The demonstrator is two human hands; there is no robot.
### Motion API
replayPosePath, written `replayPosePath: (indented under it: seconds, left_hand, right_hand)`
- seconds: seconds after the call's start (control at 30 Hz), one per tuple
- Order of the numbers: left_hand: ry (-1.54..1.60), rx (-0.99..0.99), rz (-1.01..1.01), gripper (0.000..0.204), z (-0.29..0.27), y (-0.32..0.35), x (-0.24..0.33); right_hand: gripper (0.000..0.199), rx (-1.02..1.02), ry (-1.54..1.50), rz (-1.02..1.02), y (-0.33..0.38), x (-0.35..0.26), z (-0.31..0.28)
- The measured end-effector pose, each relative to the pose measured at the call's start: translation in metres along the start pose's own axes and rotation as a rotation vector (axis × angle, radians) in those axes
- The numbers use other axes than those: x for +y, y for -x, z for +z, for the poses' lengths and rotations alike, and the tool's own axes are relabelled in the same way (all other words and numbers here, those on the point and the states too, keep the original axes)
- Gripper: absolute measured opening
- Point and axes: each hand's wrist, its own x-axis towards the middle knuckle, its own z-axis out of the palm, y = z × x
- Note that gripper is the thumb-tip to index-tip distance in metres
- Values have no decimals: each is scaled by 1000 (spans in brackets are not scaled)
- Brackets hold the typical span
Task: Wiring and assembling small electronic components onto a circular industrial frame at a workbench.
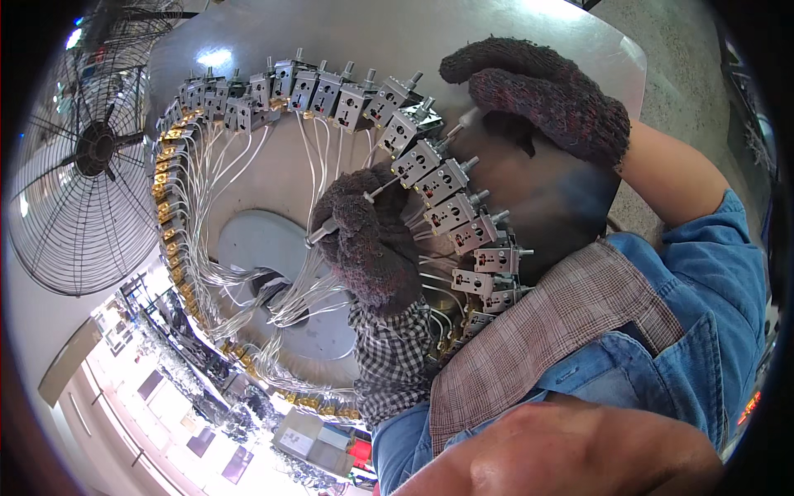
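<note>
Both my hands wear dark knit gloves. My left hand (368, 240), below a black-and-white checked cuff, is closed inside the ring of parts. A slim silver metal piece (322, 232) sticks out of its fist, and a thin pin with a round end (372, 197) shows by the fingers. Beside it runs a curved row of small box-shaped metal switches (447, 210) with threaded shafts pointing outward. My right hand (546, 103) is bent over the outer side of the row. A pale rod-like tip (469, 117) shows under its fingers; the rest of what it grips is hidden.
Bundles of white wires (294, 302) run from the ring toward a grey round hub (252, 236). Brass-coloured parts (169, 236) line the ring's left side. A metal tabletop (372, 37) lies behind; a caged fan (95, 149) stands at the left.
</note>
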Motion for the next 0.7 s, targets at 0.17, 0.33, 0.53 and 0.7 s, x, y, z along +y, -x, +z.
replayPosePath:
  seconds: [0.17, 0.33, 0.53, 0.7]
  left_hand:
    - [-26, 6, 62, 23, 2, -1, -2]
    - [-75, 22, 83, 23, 3, 0, -4]
    - [-85, 58, -3, 24, 2, 1, -1]
    - [-61, 8, 92, 24, -2, -3, -8]
  right_hand:
    - [27, -55, -63, -30, 3, -5, -1]
    - [31, -47, 41, -177, 6, -3, 0]
    - [29, -115, -73, -39, 6, -5, -6]
    - [29, 4, 66, 63, 3, -9, -3]
